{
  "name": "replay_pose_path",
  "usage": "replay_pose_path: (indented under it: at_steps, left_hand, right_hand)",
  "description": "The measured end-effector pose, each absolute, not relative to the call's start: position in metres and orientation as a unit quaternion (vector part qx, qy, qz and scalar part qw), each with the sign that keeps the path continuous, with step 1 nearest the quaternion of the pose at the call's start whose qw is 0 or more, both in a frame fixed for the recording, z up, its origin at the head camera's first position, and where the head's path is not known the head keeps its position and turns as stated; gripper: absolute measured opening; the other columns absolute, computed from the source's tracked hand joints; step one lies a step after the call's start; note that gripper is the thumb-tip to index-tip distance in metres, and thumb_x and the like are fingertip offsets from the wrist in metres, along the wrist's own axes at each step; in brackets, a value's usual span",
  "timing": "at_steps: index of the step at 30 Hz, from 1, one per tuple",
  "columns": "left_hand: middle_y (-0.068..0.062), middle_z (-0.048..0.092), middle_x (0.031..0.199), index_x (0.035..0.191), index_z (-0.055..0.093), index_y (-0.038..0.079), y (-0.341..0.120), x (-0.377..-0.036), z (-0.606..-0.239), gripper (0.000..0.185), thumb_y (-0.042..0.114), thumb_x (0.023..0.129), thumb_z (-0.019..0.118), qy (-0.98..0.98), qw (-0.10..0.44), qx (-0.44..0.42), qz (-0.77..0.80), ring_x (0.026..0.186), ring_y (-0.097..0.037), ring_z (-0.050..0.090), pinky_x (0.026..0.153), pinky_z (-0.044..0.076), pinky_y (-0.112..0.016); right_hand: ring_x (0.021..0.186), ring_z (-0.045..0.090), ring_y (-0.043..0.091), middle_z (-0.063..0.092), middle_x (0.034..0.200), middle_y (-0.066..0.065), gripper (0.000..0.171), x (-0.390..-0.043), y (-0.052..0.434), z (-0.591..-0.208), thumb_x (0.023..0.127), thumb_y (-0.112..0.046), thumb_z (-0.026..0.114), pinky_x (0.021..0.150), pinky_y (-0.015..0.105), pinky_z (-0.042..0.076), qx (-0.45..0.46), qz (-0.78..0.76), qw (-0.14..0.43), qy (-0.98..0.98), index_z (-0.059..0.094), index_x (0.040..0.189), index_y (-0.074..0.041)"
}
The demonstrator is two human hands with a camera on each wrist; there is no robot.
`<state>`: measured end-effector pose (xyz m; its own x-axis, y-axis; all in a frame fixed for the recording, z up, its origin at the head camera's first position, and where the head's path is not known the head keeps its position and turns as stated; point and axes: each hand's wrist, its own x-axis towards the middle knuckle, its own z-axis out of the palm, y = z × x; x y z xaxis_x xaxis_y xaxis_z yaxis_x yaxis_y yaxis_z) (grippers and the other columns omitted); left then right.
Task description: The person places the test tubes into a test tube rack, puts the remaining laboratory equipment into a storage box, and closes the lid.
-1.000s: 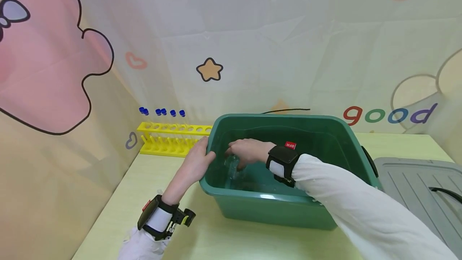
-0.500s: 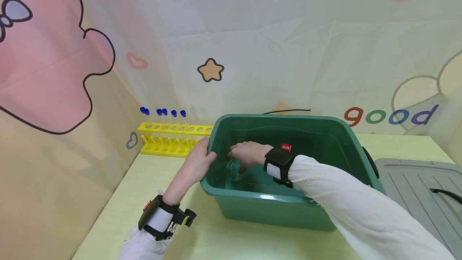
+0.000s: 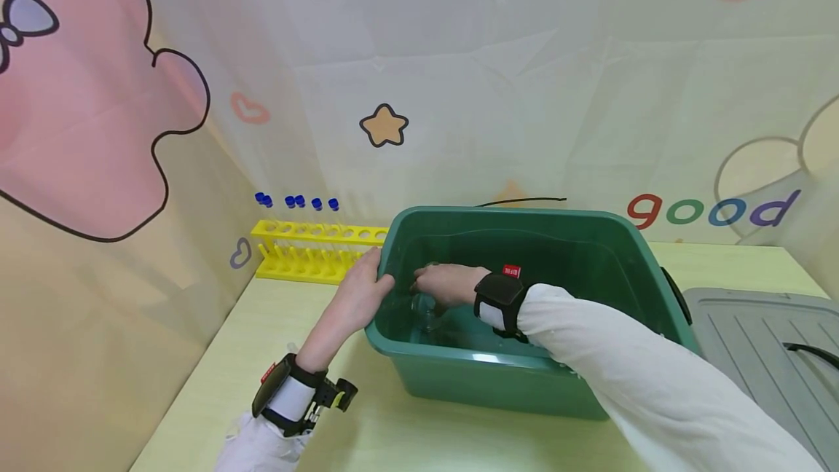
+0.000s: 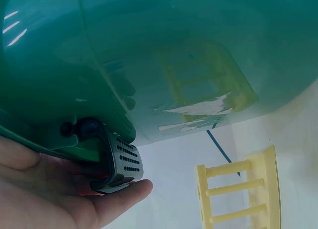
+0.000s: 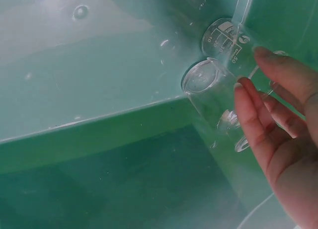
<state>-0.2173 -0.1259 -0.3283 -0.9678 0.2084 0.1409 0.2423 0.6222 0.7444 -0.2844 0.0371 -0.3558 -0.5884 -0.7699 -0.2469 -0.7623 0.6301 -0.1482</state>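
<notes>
At the left end of the green tub [image 3: 505,392], my left hand [image 3: 354,297] grips the rim, thumb over the edge. In the left wrist view its fingers lie under the rim by a grey and black handle latch [image 4: 126,162]. My right hand [image 3: 452,282] reaches down inside the tub near the left wall. In the right wrist view its thumb and fingers hold a clear glass beaker [image 5: 218,42] with white volume marks. Right beside it lies a second clear glass vessel [image 5: 201,77], overlapping the fingers in this view.
A yellow test tube rack [image 3: 295,272] holding several blue-capped tubes [image 3: 317,205] stands behind the tub's left side. A grey lid [image 3: 754,333] with a black handle lies at the right. A printed cloth [image 3: 459,93] hangs behind the table.
My right hand and wrist have shifted slightly left and down inside the tub. The left hand keeps its place on the rim.
</notes>
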Motion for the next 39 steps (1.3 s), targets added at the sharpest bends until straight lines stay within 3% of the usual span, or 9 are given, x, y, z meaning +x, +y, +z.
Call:
replay_pose_path:
  at_steps: [10, 19, 28, 35, 39]
  left_hand:
    - [-0.013, 0.050, 0.098, 0.113, 0.048, -0.006, -0.123, -0.218, -0.328, 0.026, 0.003, 0.088, 0.043, -0.902, 0.024, -0.126, -0.412, 0.092, -0.029, 0.048, 0.075, 0.047, -0.043]
    - [-0.014, 0.050, 0.099, 0.113, 0.048, -0.005, -0.119, -0.218, -0.327, 0.026, 0.003, 0.089, 0.043, -0.906, 0.023, -0.127, -0.404, 0.093, -0.029, 0.048, 0.077, 0.046, -0.045]
    - [-0.013, 0.049, 0.098, 0.113, 0.048, -0.005, -0.120, -0.220, -0.328, 0.026, 0.003, 0.088, 0.044, -0.908, 0.023, -0.123, -0.401, 0.092, -0.029, 0.048, 0.078, 0.046, -0.044]
    - [-0.012, 0.048, 0.094, 0.109, 0.049, -0.004, -0.122, -0.218, -0.327, 0.023, 0.002, 0.088, 0.043, -0.906, 0.025, -0.116, -0.405, 0.088, -0.029, 0.049, 0.074, 0.048, -0.042]
    - [-0.012, 0.048, 0.093, 0.108, 0.050, -0.005, -0.123, -0.217, -0.327, 0.022, 0.001, 0.087, 0.043, -0.907, 0.030, -0.121, -0.402, 0.088, -0.029, 0.048, 0.074, 0.048, -0.042]
  right_hand:
    - [0.099, 0.051, 0.019, 0.056, 0.114, 0.004, 0.055, -0.283, 0.041, -0.356, 0.071, -0.016, 0.076, 0.087, 0.033, 0.040, -0.449, 0.004, 0.143, 0.882, 0.057, 0.123, -0.010]
    - [0.090, 0.054, 0.014, 0.058, 0.110, 0.003, 0.051, -0.287, 0.047, -0.349, 0.073, -0.008, 0.075, 0.085, 0.032, 0.042, -0.444, -0.044, 0.165, 0.880, 0.058, 0.120, -0.009]
    - [0.070, 0.055, 0.013, 0.064, 0.092, 0.006, 0.022, -0.286, 0.059, -0.322, 0.080, 0.000, 0.066, 0.061, 0.024, 0.044, -0.431, -0.057, 0.156, 0.887, 0.067, 0.101, -0.004]
    - [0.090, 0.057, 0.021, 0.060, 0.102, 0.012, 0.025, -0.284, 0.087, -0.282, 0.084, -0.007, 0.064, 0.076, 0.031, 0.046, -0.430, -0.045, 0.118, 0.894, 0.062, 0.107, 0.001]
    - [0.094, 0.056, 0.026, 0.059, 0.102, 0.014, 0.027, -0.282, 0.112, -0.260, 0.084, -0.007, 0.064, 0.078, 0.035, 0.044, -0.413, -0.062, 0.102, 0.903, 0.060, 0.108, 0.003]
